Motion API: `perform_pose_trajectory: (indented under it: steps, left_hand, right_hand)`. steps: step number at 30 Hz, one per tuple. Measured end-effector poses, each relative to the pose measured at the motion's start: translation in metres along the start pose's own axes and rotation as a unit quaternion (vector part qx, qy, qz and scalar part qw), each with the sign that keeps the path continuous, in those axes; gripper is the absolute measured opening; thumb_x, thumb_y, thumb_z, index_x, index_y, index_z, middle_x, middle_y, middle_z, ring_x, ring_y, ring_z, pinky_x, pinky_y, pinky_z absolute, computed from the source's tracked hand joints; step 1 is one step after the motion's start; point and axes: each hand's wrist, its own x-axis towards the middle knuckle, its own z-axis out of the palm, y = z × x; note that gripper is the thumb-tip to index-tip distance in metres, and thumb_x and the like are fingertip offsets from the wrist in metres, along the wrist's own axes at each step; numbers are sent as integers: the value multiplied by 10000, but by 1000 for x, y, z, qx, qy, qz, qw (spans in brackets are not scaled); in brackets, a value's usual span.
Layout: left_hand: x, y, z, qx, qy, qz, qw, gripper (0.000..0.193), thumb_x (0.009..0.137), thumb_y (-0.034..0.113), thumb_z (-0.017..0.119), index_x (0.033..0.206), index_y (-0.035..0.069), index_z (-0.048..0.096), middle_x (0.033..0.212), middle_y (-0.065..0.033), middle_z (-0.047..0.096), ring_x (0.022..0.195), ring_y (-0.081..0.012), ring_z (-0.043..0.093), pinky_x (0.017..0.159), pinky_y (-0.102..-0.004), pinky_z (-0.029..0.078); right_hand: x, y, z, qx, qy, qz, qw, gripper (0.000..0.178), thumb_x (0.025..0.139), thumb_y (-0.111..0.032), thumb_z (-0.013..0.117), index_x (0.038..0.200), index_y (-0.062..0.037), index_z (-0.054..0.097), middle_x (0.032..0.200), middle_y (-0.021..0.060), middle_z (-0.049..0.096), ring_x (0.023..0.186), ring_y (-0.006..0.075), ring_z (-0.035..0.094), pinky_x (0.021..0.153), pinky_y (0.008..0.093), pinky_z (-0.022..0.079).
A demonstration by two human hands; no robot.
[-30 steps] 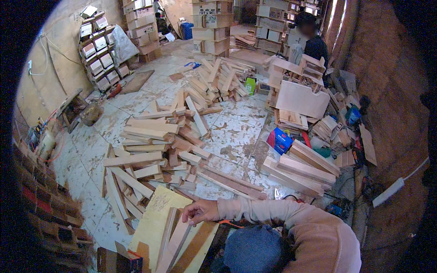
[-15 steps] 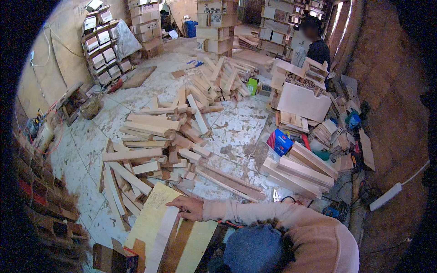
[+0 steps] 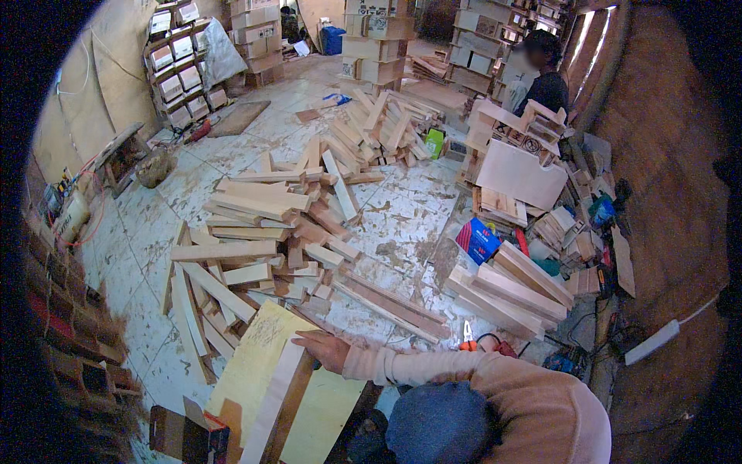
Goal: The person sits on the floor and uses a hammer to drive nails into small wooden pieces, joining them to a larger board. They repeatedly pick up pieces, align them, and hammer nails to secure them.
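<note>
My right hand point(image 3: 325, 352) grips the far end of a long wooden piece point(image 3: 272, 402), fingers over its top edge. That piece stands on edge on a pale yellow board point(image 3: 251, 352) in front of me. My right arm, in a light sleeve, reaches in from the lower right above my blue-clad knee point(image 3: 439, 424). An open small cardboard box point(image 3: 179, 435) sits beside the board's near left corner. My left hand is out of view.
A big heap of cut wooden pieces point(image 3: 259, 205) lies beyond the board. More planks point(image 3: 506, 294), a blue box point(image 3: 478, 240) and orange-handled pliers point(image 3: 468, 340) are to the right. Another person point(image 3: 541, 77) is at the back right, near stacked wooden boxes point(image 3: 379, 39).
My right hand has shifted slightly right, and its fingers have drawn in from outstretched to wrapped over the wooden piece's end. The piece has turned a little on the board.
</note>
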Motion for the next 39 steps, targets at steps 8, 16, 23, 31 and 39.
perform_pose_trajectory:
  steps: [8, 16, 23, 31, 39]
  left_hand:
    - [20, -27, -2, -7, 14, 2, 1000, 329, 826, 214, 685, 1086, 21, 624, 903, -145, 646, 780, -245, 583, 717, -378, 500]
    - [27, -38, -2, -11, 13, 8, 1000, 315, 836, 209, 676, 1083, 21, 620, 892, -143, 646, 760, -239, 583, 698, -373, 505]
    - [32, -47, -5, -2, 5, 22, 1000, 306, 847, 222, 662, 1073, 21, 618, 895, -147, 643, 754, -241, 583, 686, -376, 509]
    - [38, -56, -6, 1, 4, 44, 999, 298, 859, 236, 645, 1062, 21, 614, 898, -151, 641, 747, -243, 582, 672, -379, 513]
    - [46, -86, -13, 16, 5, 75, 997, 293, 871, 250, 629, 1052, 21, 611, 901, -156, 638, 740, -246, 582, 659, -381, 517]
  right_hand:
    - [17, -4, 8, 61, -3, -30, 998, 305, 874, -42, 537, 1178, -61, 552, 1152, 164, 566, 1003, 319, 589, 853, 368, 506]
    - [25, -2, 6, 56, -38, 55, 996, 263, 854, -60, 576, 1112, -84, 620, 964, 126, 579, 817, 269, 605, 675, 343, 523]
    - [21, 4, 5, 60, -8, -9, 998, 334, 805, 3, 563, 1126, -73, 613, 935, 127, 574, 792, 254, 602, 666, 332, 523]
    - [30, 5, 13, 29, 56, -78, 995, 336, 785, 59, 519, 1087, -50, 620, 881, 110, 576, 739, 243, 602, 636, 326, 520]
    - [32, 7, 22, 37, 69, -65, 995, 309, 785, 46, 512, 1060, -45, 621, 901, 127, 589, 779, 281, 607, 664, 346, 520]
